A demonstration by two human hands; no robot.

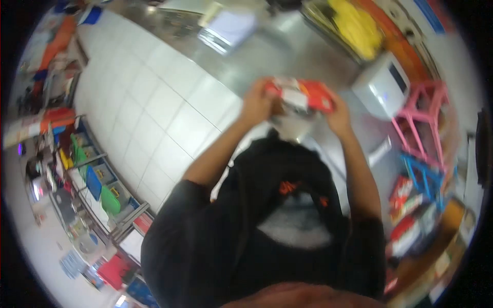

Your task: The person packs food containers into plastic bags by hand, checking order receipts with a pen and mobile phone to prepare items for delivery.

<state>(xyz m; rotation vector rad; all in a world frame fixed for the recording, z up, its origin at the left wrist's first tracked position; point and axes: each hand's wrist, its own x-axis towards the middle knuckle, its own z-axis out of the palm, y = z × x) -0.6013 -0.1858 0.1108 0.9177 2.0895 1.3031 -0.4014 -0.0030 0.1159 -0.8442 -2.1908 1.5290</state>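
I see both hands up in front of a black shirt [267, 241]. The left hand [255, 105] and the right hand [339, 115] hold one red packet [308, 95] between them. The left hand grips its left end and the right hand grips its right end, fingers curled tight on it. The packet has a white patch on it. The view is blurry, so it may be a snack pack, but I cannot read it. Something pale hangs just under the packet, and I cannot tell what it is.

The packet is up in the air, over a shiny grey floor [267, 56]. To the right of the right hand stands a white box [382, 84]. Beside that is a pink stool [423, 105], with a blue stool [423, 177] below it. White tiles [154, 102] are on the left, well apart from the hands.
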